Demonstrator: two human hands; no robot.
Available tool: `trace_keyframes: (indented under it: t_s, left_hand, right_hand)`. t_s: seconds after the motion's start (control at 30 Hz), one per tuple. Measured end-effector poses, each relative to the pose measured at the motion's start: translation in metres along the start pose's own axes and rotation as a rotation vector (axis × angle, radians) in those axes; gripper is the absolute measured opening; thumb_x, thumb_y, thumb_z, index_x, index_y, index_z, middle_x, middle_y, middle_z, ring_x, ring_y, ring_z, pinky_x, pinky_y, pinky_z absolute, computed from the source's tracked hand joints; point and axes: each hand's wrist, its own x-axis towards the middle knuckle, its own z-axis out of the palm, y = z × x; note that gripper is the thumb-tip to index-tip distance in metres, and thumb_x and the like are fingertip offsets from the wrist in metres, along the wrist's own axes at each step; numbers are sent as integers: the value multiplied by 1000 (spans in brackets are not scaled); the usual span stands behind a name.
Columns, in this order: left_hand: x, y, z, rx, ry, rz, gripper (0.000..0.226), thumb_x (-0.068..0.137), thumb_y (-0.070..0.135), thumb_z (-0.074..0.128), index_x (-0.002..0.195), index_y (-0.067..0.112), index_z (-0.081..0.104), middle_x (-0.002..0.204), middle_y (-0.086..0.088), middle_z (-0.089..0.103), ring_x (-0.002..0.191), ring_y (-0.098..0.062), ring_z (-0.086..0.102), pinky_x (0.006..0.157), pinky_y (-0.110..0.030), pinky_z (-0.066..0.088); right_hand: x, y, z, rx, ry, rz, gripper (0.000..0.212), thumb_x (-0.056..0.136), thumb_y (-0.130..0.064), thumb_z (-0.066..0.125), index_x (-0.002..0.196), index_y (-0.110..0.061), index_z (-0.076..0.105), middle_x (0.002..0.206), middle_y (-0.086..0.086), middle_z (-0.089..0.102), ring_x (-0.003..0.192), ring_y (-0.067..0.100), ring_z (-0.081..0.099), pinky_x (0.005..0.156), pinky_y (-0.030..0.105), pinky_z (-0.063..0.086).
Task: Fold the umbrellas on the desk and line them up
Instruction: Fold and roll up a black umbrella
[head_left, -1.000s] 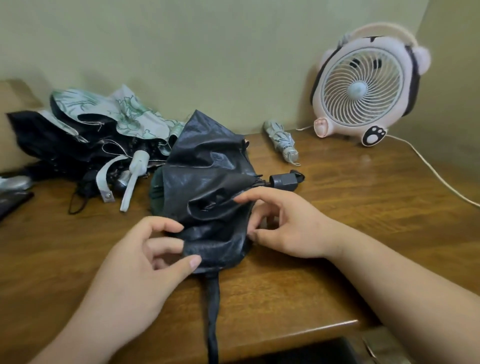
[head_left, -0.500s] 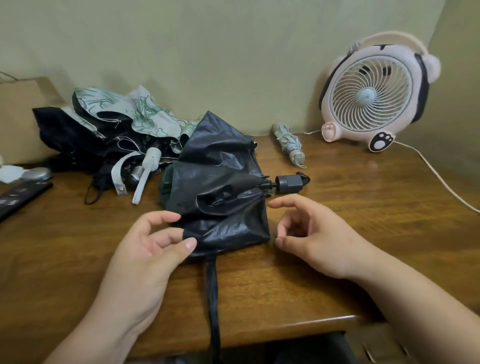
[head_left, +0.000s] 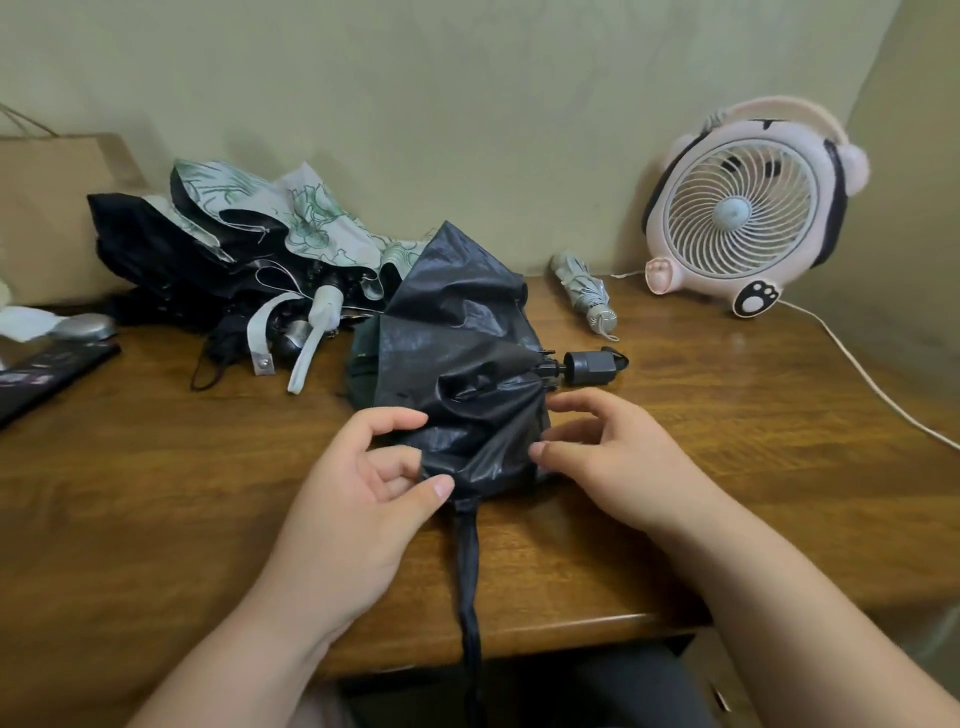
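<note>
Umbrella (head_left: 467, 374) lies mid-desk (head_left: 156, 493), just beyond my hands; axis left-right, handle (head_left: 592, 366) rightward, nearer right hand (head_left: 613, 457). Left hand (head_left: 358, 488) pinches canopy (head_left: 483, 452) edge. Right fingers half-curled, touching canopy; grip unclear.

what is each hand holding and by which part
The left hand pinches the black umbrella by its canopy's near left edge. The right hand touches the right edge with its fingertips; a grip cannot be told.

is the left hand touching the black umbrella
Touching. The head view shows the left hand pinching the canopy edge of the black umbrella between thumb and fingers.
</note>
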Motion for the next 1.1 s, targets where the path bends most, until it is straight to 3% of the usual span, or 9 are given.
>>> trace_keyframes:
  t_s: [0.13, 0.27, 0.5, 0.7, 0.77, 0.93, 1.0, 1.1]
  left_hand:
    - [0, -1, 0, 12, -6, 10, 46, 90, -7, 69, 124, 22, 56, 94, -9, 78, 95, -19, 76, 93, -39, 55]
    - [0, 1, 0, 7, -2, 3, 42, 90, -8, 68, 121, 19, 57, 92, -8, 79, 94, -18, 76, 95, -42, 55]
    - [-1, 3, -1, 20, 30, -12, 40, 92, -4, 69, 119, 22, 57, 94, -3, 79, 95, -15, 76, 99, -45, 55]
    - [-4, 4, -2, 47, 11, -17, 42, 89, -3, 72, 118, 24, 58, 94, 0, 79, 95, -13, 76, 96, -42, 57]
    - [-3, 5, -1, 64, 6, -17, 41, 89, -2, 72, 118, 23, 58, 94, 0, 79, 95, -13, 76, 95, -40, 56]
    - [-2, 3, 0, 61, 17, -18, 39, 88, -5, 72, 115, 20, 60, 92, -4, 79, 92, -14, 76, 89, -36, 55]
    - [-1, 2, 0, 31, 36, -16, 38, 87, -6, 71, 114, 19, 60, 90, -6, 79, 90, -16, 77, 90, -38, 53]
    - [0, 1, 0, -24, 67, -24, 38, 86, -8, 71, 112, 18, 61, 88, -7, 79, 88, -16, 77, 89, -39, 52]
  right_hand:
    - [8, -9, -1, 148, -8, 150, 52, 85, -36, 80, 132, -31, 57, 87, 4, 75, 69, 14, 64, 59, 25, 47]
    - [8, -8, 9, 127, -14, 187, 56, 85, -31, 82, 134, -30, 54, 93, 3, 75, 58, 11, 63, 52, 23, 49]
    - [-6, 0, 11, -60, 11, 66, 53, 88, -18, 79, 135, -28, 56, 86, -3, 76, 67, 10, 72, 63, 25, 58]
    - [-9, -3, 14, 52, 63, 81, 61, 86, -21, 82, 139, -29, 52, 109, -4, 68, 77, 18, 75, 69, 36, 64]
    - [-5, -6, 15, 58, 36, 97, 62, 85, -17, 81, 139, -29, 52, 107, -2, 69, 75, 22, 76, 69, 41, 65]
    - [5, -4, 15, -97, 25, 59, 57, 89, -16, 76, 139, -30, 51, 90, -1, 74, 75, 11, 72, 77, 33, 62]
    - [3, 0, 13, -19, 27, 56, 54, 90, -14, 76, 135, -32, 52, 88, -2, 74, 72, 10, 70, 72, 30, 61]
    - [-3, 10, 4, 336, 45, 82, 47, 90, -4, 73, 129, -27, 57, 81, 0, 69, 59, 14, 60, 53, 28, 48]
